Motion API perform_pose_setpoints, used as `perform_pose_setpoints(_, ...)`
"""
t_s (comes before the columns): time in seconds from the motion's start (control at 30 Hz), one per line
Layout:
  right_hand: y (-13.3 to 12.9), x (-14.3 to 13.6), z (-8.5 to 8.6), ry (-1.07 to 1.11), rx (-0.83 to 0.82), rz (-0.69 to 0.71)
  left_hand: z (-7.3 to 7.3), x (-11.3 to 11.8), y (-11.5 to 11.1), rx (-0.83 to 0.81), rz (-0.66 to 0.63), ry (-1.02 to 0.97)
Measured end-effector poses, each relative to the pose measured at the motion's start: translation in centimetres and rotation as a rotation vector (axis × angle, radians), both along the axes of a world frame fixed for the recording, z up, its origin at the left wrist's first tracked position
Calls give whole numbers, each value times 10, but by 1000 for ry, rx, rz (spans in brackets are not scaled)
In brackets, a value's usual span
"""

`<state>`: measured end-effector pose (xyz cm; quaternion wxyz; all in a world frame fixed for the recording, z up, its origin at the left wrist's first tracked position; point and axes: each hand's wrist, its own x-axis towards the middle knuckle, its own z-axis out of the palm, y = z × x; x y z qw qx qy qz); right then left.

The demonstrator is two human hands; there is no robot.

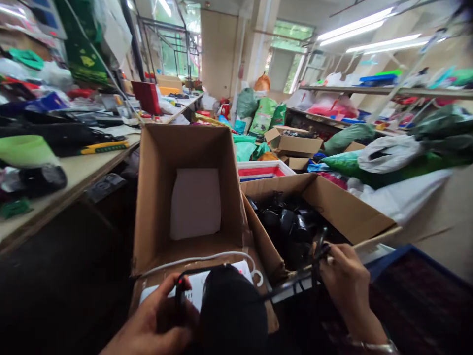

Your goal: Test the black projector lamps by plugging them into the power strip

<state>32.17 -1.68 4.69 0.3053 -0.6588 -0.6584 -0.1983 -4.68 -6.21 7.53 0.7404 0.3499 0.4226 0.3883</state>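
Leftmost, a worktop (79,180) carries a pale green cup (25,150), a yellow-handled tool (105,147) and a jumble of dark items. Next comes the person's left hand (157,318), its grip curled closed around a small black piece (180,295), blurred at the edges. A tall cardboard box (186,145) stands beyond it, open toward the person, with a white sheet (195,202) inside. Before that box lies a white power strip (195,288), partly hidden by a rounded black object (234,310) at bottom centre, just beside the left hand. From this object a black cord (288,287) stretches rightward to the right hand (345,276), whose grip pinches it firmly between thumb and fingers. Behind, a wide carton (345,212) holds shiny black items (291,222); a blue crate (406,261) sits farthest right.
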Motion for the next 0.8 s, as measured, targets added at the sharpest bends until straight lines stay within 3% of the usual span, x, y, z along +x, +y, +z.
perform_pose_setpoints(0.17,7,-12,11,22,-208,140,6,-26,3,109,243,88)
perform_pose_setpoints(0.27,5,-39,13,217,-380,267,1,-40,7,92,377,103)
perform_pose_setpoints(0.4,10,-81,-12,686,-731,473,-4,-43,12,52,464,43)
perform_pose_setpoints(0.47,15,-97,-28,791,-856,553,-6,-40,14,55,452,5)
perform_pose_setpoints(0.63,20,-112,-46,757,-854,600,-16,-34,17,36,439,-52)
perform_pose_setpoints(0.8,15,-114,-55,672,-745,532,-24,-32,18,-6,450,-84)
